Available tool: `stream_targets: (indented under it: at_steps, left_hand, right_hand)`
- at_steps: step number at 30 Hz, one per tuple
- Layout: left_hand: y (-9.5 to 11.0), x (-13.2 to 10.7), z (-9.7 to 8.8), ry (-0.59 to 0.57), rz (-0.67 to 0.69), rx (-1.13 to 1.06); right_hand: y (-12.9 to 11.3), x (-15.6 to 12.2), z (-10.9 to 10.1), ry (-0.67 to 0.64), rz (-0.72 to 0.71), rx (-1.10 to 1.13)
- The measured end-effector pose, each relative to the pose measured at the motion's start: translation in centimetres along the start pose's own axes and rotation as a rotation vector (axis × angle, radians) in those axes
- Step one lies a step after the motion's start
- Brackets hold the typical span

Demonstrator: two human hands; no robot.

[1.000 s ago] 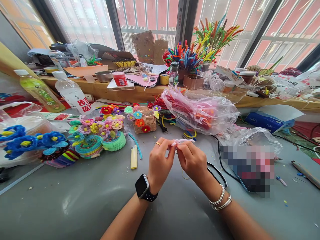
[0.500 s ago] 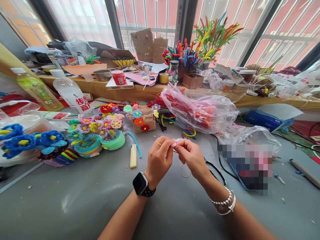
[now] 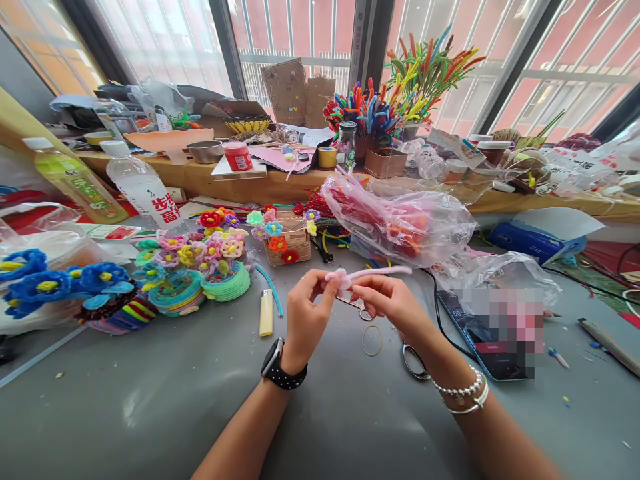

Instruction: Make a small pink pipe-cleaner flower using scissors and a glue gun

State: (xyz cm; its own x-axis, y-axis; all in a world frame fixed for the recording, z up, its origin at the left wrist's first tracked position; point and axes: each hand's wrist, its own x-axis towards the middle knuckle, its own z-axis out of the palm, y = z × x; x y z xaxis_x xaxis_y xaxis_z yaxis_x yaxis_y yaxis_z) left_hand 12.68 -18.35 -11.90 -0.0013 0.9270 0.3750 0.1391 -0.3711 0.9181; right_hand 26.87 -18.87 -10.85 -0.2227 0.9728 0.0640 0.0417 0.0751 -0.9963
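Observation:
My left hand (image 3: 306, 313) and my right hand (image 3: 387, 303) meet above the grey table (image 3: 150, 400), both pinched on a pale pink pipe cleaner (image 3: 373, 272). Its left end is curled into a small loop at my left fingertips, and its free end sticks out to the right past my right hand. The left wrist wears a black smartwatch (image 3: 275, 363), the right wrist pearl and silver bracelets (image 3: 463, 393). Scissors (image 3: 400, 340) and a rubber band (image 3: 372, 340) lie on the table just under my hands.
Pipe-cleaner flower baskets (image 3: 200, 267) and blue flowers (image 3: 55, 283) stand at left, a yellow lighter (image 3: 266, 312) beside them. A plastic bag of pipe cleaners (image 3: 400, 223) and a phone (image 3: 480, 333) lie at right. Bottles (image 3: 143, 187) and craft clutter fill the wooden ledge (image 3: 280, 180) behind.
My hands have drawn slightly apart and shifted up. The pipe cleaner's free end now sticks out farther to the right, and the scissors and rubber band beneath show.

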Motion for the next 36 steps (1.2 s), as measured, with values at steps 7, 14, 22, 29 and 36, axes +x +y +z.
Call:
stream_targets:
  at_steps: [7, 14, 22, 29, 36]
  left_hand:
    - [0.3, 0.3, 0.0, -0.055, -0.166, -0.195]
    - [0.5, 0.1, 0.3, -0.096, -0.167, -0.220]
    - [0.2, 0.1, 0.3, -0.120, -0.137, -0.192]
    - [0.1, 0.1, 0.3, -0.107, -0.097, -0.063]
    - [-0.1, -0.2, 0.4, -0.061, -0.003, 0.075]
  right_hand:
    - [0.4, -0.4, 0.1, 0.258, -0.562, -0.862]
    - [0.9, -0.6, 0.3, 0.373, -0.787, -1.180]
    - [1.2, -0.4, 0.1, 0.352, -0.867, -1.270]
    - [1.6, -0.2, 0.2, 0.359, -0.862, -1.282]
    - [1.8, -0.1, 0.6, 0.408, -0.853, -1.250]
